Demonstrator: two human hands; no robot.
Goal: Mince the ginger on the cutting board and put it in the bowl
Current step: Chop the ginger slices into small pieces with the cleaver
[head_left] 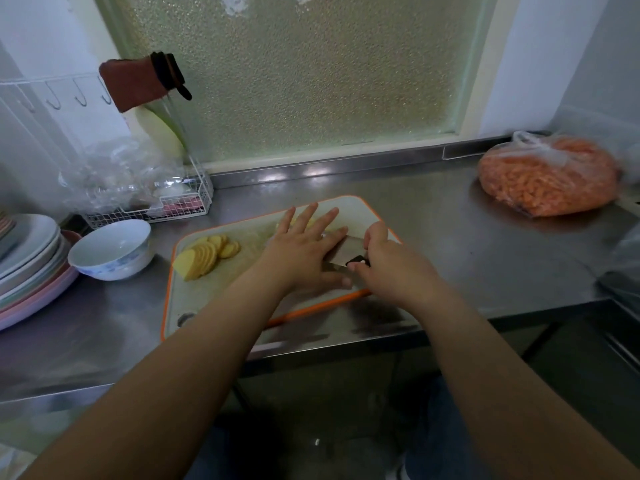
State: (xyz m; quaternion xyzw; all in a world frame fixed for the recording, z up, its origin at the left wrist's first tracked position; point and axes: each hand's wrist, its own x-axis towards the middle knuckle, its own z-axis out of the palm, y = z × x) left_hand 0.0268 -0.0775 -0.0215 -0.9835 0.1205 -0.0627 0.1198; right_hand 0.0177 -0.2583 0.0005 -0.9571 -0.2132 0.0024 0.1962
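- Pressing flat, left hand [304, 244] lay open-fingered on the cleaver [341, 252]; right hand [384, 265] gripped its handle.
- Ginger [204, 254] sat sliced, unminced, centre-left on the cutting board [214, 306].
- Bowl [110, 249], left, looked empty.

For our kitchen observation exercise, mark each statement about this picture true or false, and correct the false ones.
1. The left hand lies flat with straight fingers on the knife blade. True.
2. The right hand grips the knife handle. True.
3. The bowl holds minced ginger. False: it looks empty and stands left of the cutting board.
4. The ginger slices lie on the board's right side. False: the fanned slices sit at its left end.
5. A bag of orange food lies on the counter at the far right. True.
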